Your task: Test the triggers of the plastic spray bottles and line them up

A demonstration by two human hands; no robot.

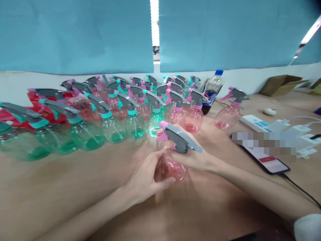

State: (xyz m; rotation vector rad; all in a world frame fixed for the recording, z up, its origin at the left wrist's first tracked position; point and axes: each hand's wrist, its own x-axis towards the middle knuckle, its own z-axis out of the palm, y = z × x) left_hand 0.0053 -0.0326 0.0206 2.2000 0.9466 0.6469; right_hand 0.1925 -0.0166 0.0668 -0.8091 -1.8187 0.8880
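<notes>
A pink see-through spray bottle (177, 171) with a grey and pink trigger head (182, 137) is between my two hands, just above or on the table. My left hand (146, 174) is closed round the bottle's body from the left, its thumb along the near side. At the neck, just below the trigger head, my right hand (194, 156) grips from the right; its far fingers are partly hidden behind the head. The trigger head points toward the back left. Straight behind stands a green spray bottle (156, 118) with a turquoise collar.
Several green and pink spray bottles (135, 125) stand in rows at the back and left, beside red plastic wrapping (17, 115). To the right are a lone pink spray bottle (227, 115), a cola bottle (212, 92), a power strip (258, 124), a phone (265, 155) and a cardboard box (281, 85).
</notes>
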